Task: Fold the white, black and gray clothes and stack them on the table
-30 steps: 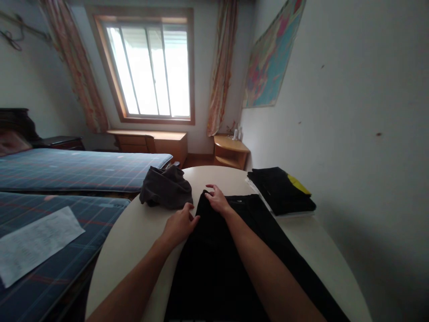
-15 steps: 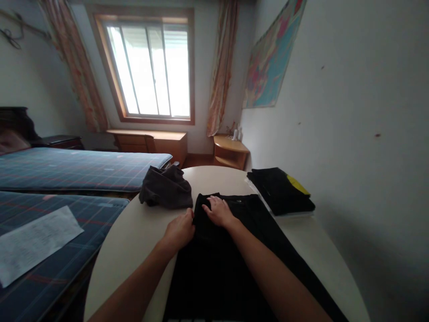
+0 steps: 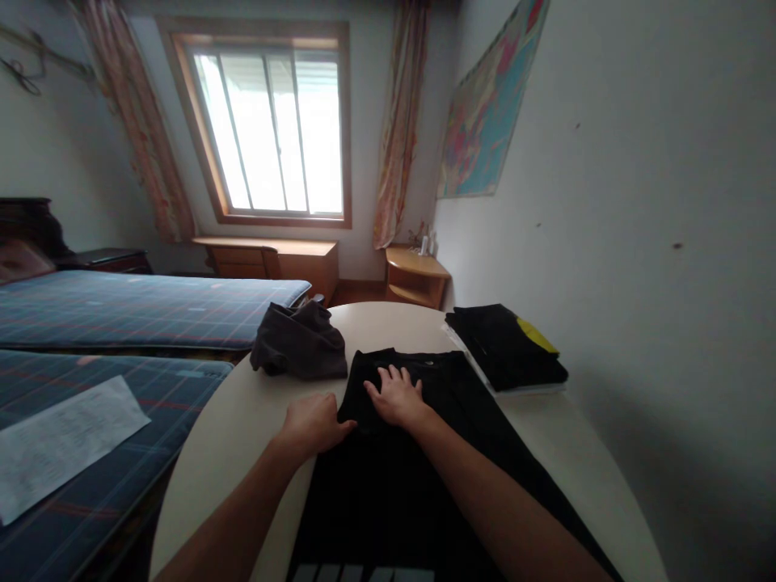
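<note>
A black garment lies spread flat on the round table, its far edge straight with a small pale mark near it. White printed shapes show on its near end. My left hand is at the garment's left edge, fingers curled and thumb resting on the cloth, closed on that edge. Flat on the upper part of the garment rests my right hand, fingers spread. Beyond my left hand sits a crumpled dark grey cloth. What kind of garment the black one is, I cannot tell.
The cream round table stands by the right wall. A folded black and yellow stack lies at its far right. Plaid mattresses are on the left, a paper sheet on the nearer one. A wooden corner shelf stands behind.
My left hand has come nearer along the garment's left edge, its thumb now stretched over the cloth. My right hand has slid slightly nearer and its fingers have spread. More white print shows.
</note>
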A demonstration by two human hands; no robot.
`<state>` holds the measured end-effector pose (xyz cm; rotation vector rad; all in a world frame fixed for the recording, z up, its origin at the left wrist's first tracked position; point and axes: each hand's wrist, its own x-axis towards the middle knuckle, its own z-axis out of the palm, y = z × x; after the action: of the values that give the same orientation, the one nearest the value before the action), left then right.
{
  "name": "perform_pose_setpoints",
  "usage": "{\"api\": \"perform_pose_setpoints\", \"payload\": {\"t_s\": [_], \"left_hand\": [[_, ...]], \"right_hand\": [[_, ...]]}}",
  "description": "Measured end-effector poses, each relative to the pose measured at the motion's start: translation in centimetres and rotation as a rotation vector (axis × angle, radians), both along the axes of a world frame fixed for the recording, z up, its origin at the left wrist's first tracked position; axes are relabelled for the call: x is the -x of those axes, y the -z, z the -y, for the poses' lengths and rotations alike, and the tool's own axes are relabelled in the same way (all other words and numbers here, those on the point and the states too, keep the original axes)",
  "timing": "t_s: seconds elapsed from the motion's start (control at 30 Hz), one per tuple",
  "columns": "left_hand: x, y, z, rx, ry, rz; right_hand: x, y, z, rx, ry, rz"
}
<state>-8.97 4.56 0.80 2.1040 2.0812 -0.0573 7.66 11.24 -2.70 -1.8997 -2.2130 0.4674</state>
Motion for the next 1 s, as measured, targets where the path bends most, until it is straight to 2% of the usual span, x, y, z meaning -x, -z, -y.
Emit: {"api": "perform_pose_setpoints", "payload": {"t_s": [0.07,0.13,0.37,0.57,0.67,0.73,0.87,1.0], "left_hand": [[0.3,0.1,0.0,0.020,0.035,0.009],[0.5,0.6,-0.3,0.003,0.048,0.036],[0.2,2.7,-2.3,-0.197,-0.041,0.242],[-0.6,3.0,-2.7,-0.352,-0.019,0.395],[-0.8,2.9,-2.6,-0.393,-0.007,0.425],[-0.8,3.0,-2.7,-0.392,-0.007,0.437],[-0.5,3.6,-3.2,-0.376,-0.016,0.470],[0.1,4.3,-3.8,-0.380,-0.010,0.490]], "right_hand": [[-0.1,0.4,0.2,0.098,-0.012,0.034],[-0.1,0.8,0.0,0.109,-0.012,0.057],[0.2,1.4,-3.2,0.040,0.017,0.031],[0.0,1.3,-4.8,-0.067,-0.008,-0.035],[-0.3,0.8,-4.1,-0.200,-0.067,-0.060],[-0.7,0.6,-3.1,-0.222,-0.128,-0.046],[-1.2,0.9,-0.9,-0.054,-0.203,0.026],[-1.2,1.3,0.1,-0.023,-0.210,0.057]]}}
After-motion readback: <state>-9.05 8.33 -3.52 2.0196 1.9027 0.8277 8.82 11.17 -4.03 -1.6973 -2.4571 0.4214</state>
